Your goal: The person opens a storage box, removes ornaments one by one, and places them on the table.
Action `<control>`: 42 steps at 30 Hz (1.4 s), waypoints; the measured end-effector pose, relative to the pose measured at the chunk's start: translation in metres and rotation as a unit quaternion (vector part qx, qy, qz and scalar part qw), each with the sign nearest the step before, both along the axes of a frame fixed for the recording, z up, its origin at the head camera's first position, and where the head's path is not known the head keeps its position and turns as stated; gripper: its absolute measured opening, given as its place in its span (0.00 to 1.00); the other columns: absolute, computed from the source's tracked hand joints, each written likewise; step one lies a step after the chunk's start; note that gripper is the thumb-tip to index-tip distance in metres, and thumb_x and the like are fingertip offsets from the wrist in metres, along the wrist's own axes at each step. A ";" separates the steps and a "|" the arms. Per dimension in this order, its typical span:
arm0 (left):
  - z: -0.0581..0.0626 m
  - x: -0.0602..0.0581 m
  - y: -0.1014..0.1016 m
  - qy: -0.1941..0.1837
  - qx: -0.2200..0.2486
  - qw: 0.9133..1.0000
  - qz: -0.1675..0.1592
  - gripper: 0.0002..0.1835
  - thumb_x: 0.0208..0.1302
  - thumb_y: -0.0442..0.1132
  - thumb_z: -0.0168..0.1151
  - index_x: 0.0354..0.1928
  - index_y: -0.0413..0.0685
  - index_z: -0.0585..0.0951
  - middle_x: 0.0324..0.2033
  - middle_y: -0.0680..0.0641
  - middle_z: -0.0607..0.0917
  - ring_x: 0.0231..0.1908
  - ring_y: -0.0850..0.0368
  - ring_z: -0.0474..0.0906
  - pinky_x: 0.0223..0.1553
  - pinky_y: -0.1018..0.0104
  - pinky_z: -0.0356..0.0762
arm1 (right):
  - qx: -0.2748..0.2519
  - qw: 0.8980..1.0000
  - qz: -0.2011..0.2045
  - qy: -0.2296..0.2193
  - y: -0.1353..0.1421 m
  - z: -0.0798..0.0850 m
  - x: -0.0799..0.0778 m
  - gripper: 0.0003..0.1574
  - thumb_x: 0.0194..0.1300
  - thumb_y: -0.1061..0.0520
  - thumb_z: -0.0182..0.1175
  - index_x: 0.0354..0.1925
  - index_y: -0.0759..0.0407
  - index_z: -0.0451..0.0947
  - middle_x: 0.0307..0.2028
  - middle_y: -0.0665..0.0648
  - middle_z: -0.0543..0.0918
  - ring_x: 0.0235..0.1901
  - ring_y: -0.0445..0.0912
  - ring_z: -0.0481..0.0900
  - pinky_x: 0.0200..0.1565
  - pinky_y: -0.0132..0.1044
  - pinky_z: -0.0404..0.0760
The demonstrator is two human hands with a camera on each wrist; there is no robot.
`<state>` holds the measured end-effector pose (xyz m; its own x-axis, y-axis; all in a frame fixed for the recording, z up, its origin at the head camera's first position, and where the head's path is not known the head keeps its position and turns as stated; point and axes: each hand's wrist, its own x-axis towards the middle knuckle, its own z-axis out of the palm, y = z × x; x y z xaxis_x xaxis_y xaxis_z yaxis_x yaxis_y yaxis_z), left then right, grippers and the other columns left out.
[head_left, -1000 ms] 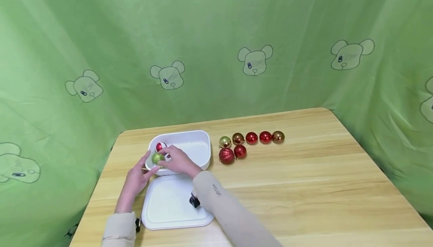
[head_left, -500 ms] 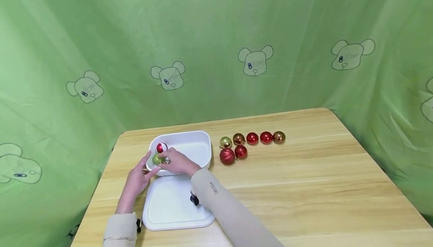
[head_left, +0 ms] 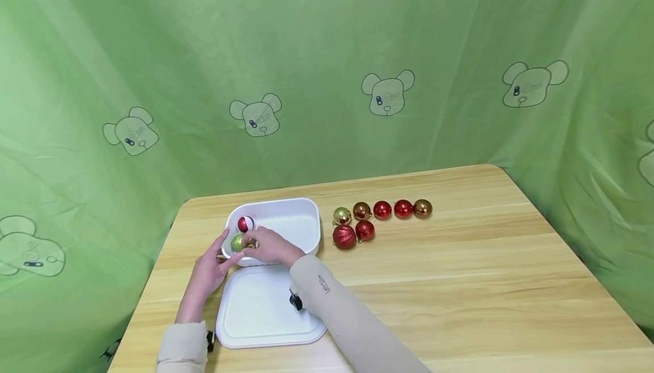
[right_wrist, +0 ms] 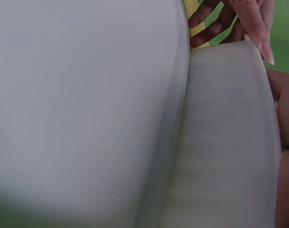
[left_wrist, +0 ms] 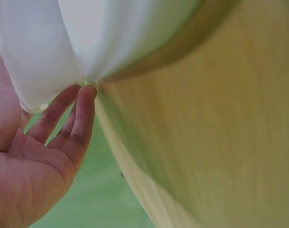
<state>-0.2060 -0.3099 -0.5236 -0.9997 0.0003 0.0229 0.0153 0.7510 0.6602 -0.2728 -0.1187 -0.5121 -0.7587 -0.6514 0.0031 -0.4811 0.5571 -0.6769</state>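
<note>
In the head view, a white plastic box (head_left: 301, 221) stands at the back left of the table. My left hand (head_left: 208, 268) holds its near left corner, thumb along the front rim and fingers against the outer wall. Reaching inside over the front rim, my right hand (head_left: 271, 245) pinches a glittery green Christmas ball (head_left: 237, 243) between thumb and fingers. A red-and-white ball (head_left: 245, 224) lies behind it in the box. In the left wrist view, left fingertips (left_wrist: 88, 92) touch the box's outside low down. The box wall hides most of the right hand from its wrist camera.
The white lid (head_left: 265, 313) lies flat in front of the box, partly under the right sleeve (head_left: 337, 310). Right of the box, shiny gold and red balls (head_left: 382, 210) stand in a row, with two red balls (head_left: 344, 237) before them. A green curtain (head_left: 327, 151) hangs behind the table.
My right hand has sunk slightly deeper into the box with the green ball, and its fingers now cover a little more of what lies behind. My left hand stays at the corner.
</note>
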 end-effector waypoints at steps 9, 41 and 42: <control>0.000 0.000 0.001 0.002 0.006 1.000 -0.005 0.43 0.73 0.46 0.66 0.82 0.47 0.55 0.57 0.24 0.82 0.53 0.35 0.85 0.48 0.54 0.90 | 0.009 1.000 -0.024 0.013 0.002 -0.003 -0.001 0.12 0.71 0.49 0.67 0.49 0.49 0.85 0.44 0.50 0.85 0.44 0.40 0.78 0.49 0.30 0.78; 0.001 0.001 0.000 0.001 -0.007 1.000 -0.009 0.44 0.73 0.48 0.65 0.82 0.46 0.54 0.61 0.24 0.79 0.57 0.33 0.83 0.57 0.45 0.85 | -0.073 0.995 -0.053 0.041 0.031 0.012 -0.005 0.16 0.67 0.54 0.69 0.52 0.55 0.87 0.42 0.53 0.84 0.40 0.41 0.75 0.44 0.30 0.77; 0.001 0.001 0.000 0.002 -0.007 1.000 -0.008 0.44 0.73 0.48 0.65 0.82 0.46 0.54 0.61 0.24 0.79 0.57 0.33 0.83 0.58 0.45 0.84 | -0.076 0.995 -0.053 0.040 0.034 0.013 -0.005 0.16 0.68 0.54 0.69 0.52 0.56 0.86 0.42 0.53 0.84 0.41 0.41 0.76 0.45 0.30 0.77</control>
<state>-0.2046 -0.3099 -0.5225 -0.9995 0.0171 0.0259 0.0299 0.7600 0.6492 -0.2782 -0.0850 -0.4990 -0.8162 -0.5555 0.1590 -0.4817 0.5020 -0.7183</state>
